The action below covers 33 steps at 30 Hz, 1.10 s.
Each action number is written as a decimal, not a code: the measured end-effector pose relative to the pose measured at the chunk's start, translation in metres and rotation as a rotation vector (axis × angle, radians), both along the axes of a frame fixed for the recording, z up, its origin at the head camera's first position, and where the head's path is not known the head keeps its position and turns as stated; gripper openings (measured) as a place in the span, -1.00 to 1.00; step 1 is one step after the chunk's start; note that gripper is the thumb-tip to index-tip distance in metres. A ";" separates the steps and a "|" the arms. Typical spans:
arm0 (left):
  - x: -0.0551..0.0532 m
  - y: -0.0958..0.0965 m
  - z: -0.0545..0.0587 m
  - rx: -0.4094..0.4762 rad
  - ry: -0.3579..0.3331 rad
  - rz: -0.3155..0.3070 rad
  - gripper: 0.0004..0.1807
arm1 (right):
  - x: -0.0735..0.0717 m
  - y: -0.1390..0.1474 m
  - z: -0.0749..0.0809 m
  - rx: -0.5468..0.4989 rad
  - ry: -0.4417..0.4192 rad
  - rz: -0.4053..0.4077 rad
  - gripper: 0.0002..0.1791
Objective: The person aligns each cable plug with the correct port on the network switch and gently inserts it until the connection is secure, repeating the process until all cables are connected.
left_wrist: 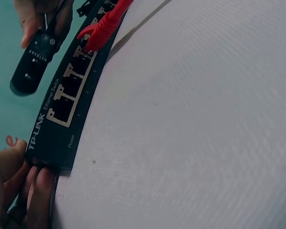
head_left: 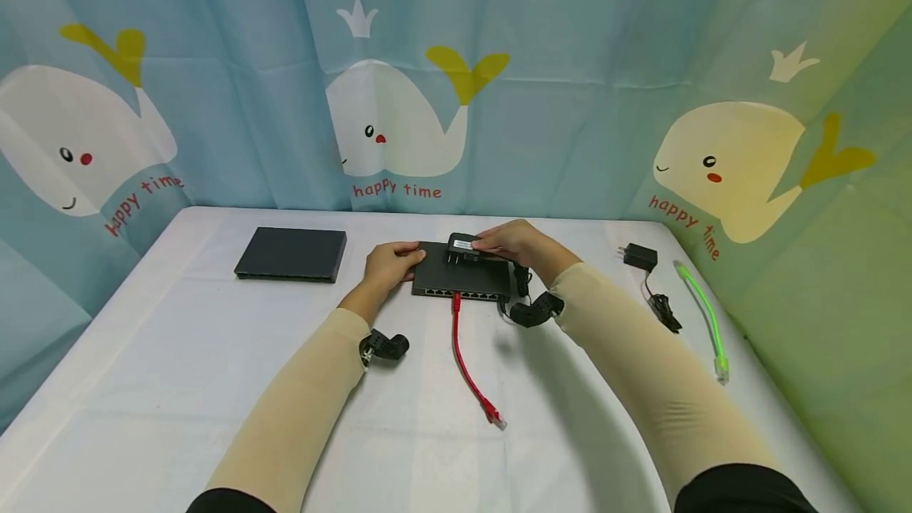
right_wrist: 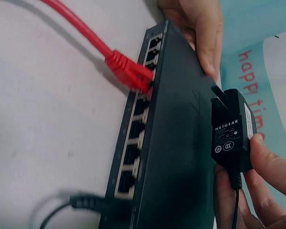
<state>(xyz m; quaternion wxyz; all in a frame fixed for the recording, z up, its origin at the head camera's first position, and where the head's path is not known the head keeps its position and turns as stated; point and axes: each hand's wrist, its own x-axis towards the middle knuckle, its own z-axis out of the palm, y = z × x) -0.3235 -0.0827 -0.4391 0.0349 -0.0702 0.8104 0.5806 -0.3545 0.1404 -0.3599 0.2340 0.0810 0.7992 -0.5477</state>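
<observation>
A black TP-LINK Ethernet switch (head_left: 431, 269) lies on the white table, its row of ports facing the near side. My left hand (head_left: 388, 267) grips its left end, thumb above and fingers lower, as the left wrist view shows. Just over the switch, my right hand (head_left: 526, 248) holds a black NETGEAR power adapter (right_wrist: 231, 126) between thumb and fingers, prongs exposed. A red network cable (head_left: 460, 347) is plugged into one port, and its other end lies loose on the table. At the port side's right end, a black cord's plug (right_wrist: 88, 202) meets the switch.
A second black flat box (head_left: 290, 254) lies at the back left. On the right are another power adapter (head_left: 640, 256) with its bundled cord (head_left: 664, 312) and a bright green network cable (head_left: 705, 311). Behind the table hangs a whale-print curtain (head_left: 570, 141).
</observation>
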 end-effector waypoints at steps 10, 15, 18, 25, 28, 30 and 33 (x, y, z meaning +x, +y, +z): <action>-0.003 -0.001 -0.001 0.026 -0.027 -0.005 -0.60 | 0.000 -0.018 -0.001 0.009 -0.011 -0.037 -0.50; -0.003 -0.002 0.000 0.041 -0.033 -0.005 -0.60 | 0.001 -0.026 -0.002 0.033 -0.004 -0.041 -0.50; -0.003 -0.003 0.001 0.045 -0.035 -0.006 -0.60 | 0.001 -0.031 -0.002 0.044 0.009 -0.048 -0.50; -0.003 -0.003 0.001 0.071 -0.037 0.001 -0.62 | 0.005 -0.038 0.002 0.164 0.103 0.003 -0.58; -0.004 -0.004 0.001 0.074 -0.040 0.001 -0.62 | 0.006 -0.041 0.002 0.189 0.127 0.015 -0.60; -0.004 -0.004 0.001 0.071 -0.043 0.002 -0.62 | 0.006 -0.043 0.002 0.210 0.136 0.018 -0.60; -0.004 -0.004 0.001 0.063 -0.044 0.001 -0.62 | 0.006 -0.046 0.002 0.244 0.155 0.018 -0.63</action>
